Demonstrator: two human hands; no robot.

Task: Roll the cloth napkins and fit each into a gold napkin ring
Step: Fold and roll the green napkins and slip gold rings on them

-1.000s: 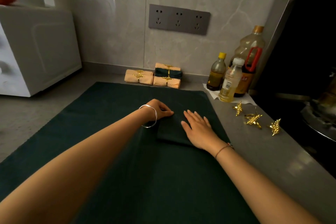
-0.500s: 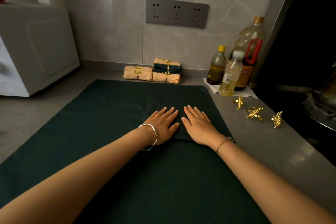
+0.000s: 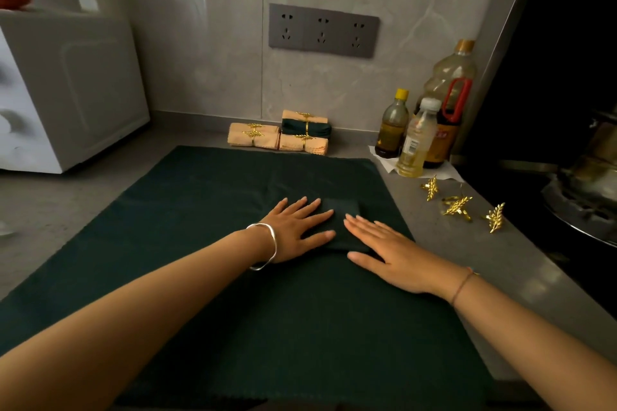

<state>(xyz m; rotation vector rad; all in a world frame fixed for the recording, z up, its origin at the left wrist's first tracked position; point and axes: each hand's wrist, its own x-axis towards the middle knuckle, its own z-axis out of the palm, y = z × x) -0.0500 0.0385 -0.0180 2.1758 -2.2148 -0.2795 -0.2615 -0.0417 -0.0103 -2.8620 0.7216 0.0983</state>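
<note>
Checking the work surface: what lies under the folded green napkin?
A larger green cloth, spread over the grey counter. The left hand and right hand rest flat on the folded napkin, covering its near edges.

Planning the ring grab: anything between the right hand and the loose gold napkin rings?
Nothing visible. The right hand lies flat on the folded green napkin. The gold napkin rings sit on bare grey counter to its right, past the mat edge. The bottles stand farther back.
</note>
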